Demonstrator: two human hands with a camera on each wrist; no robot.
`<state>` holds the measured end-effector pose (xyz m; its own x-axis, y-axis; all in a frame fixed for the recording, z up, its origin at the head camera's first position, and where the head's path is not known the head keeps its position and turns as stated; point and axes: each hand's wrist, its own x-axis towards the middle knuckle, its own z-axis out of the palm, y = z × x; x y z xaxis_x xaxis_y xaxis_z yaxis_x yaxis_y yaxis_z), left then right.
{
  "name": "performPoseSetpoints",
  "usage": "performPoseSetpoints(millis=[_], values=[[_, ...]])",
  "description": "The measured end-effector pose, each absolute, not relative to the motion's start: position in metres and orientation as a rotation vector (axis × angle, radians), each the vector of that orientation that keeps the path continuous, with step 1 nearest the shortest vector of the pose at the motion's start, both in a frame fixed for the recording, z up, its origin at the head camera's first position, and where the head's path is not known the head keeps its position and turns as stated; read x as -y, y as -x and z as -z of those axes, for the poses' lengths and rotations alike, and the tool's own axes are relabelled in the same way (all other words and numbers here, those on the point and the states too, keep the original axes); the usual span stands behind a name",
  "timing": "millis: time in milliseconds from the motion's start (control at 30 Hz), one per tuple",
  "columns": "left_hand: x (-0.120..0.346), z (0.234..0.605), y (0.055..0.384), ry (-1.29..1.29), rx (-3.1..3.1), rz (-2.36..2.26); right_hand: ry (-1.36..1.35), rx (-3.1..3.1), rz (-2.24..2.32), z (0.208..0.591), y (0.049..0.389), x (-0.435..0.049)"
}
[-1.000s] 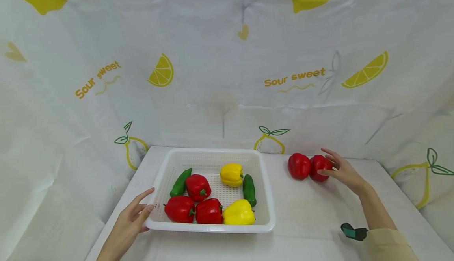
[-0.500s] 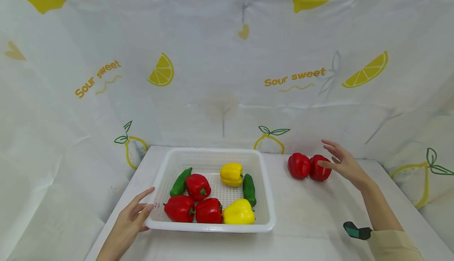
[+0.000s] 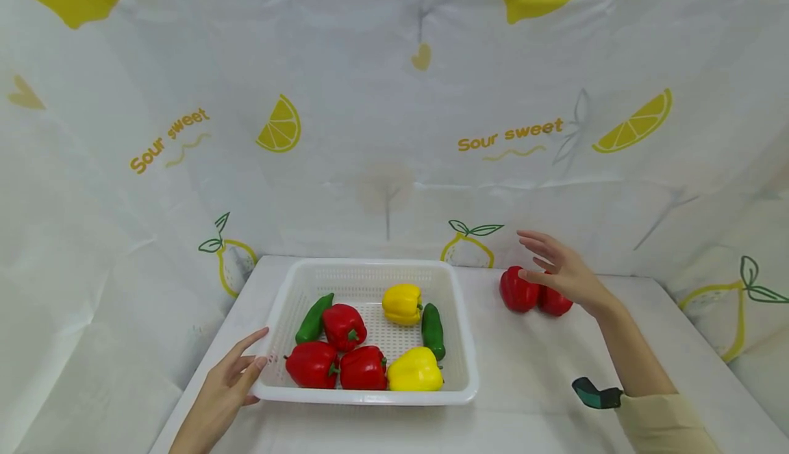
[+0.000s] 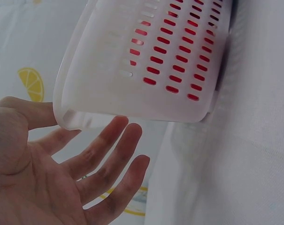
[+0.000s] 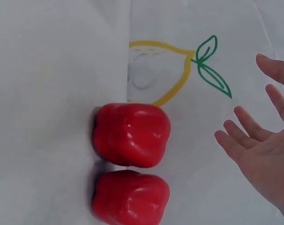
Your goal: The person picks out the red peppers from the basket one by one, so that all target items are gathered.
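My left hand (image 3: pixel 223 382) rests at the front left corner of the white plastic basket (image 3: pixel 465 344). Its thumb lies on the rim, and the loosely spread fingers (image 4: pixel 132 136) touch the corner from outside. Inside the basket are several bell peppers, including a red bell pepper (image 3: pixel 344 326) and a yellow bell pepper (image 3: pixel 416 370), plus a long green pepper (image 3: pixel 433 331). My right hand (image 3: pixel 567 272) hovers with spread fingers above two red bell peppers on the table, the left bell pepper (image 3: pixel 518 291) and the right bell pepper (image 3: pixel 555 301). The right wrist view shows it apart from both.
The white table (image 3: pixel 524 379) extends in front and to the right of the basket. A white cloth (image 3: pixel 370 98) with lemon prints hangs right behind the table's back edge. On my right forearm sits a dark strap end (image 3: pixel 594 394).
My right hand has lifted off the right-hand red bell pepper and moved left, over the pair. Both of those bell peppers stay about where they were. The left hand and basket are still.
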<state>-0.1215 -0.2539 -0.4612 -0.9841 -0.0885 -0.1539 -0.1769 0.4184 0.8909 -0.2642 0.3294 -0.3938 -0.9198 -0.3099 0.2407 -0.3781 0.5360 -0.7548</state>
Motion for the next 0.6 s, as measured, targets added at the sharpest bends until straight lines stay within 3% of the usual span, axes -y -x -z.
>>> performPoseSetpoints(millis=[600], values=[[0.254,0.463,0.123,0.274,-2.571,-1.603,-0.871,2.639,-1.348,0.377,0.27,-0.25]])
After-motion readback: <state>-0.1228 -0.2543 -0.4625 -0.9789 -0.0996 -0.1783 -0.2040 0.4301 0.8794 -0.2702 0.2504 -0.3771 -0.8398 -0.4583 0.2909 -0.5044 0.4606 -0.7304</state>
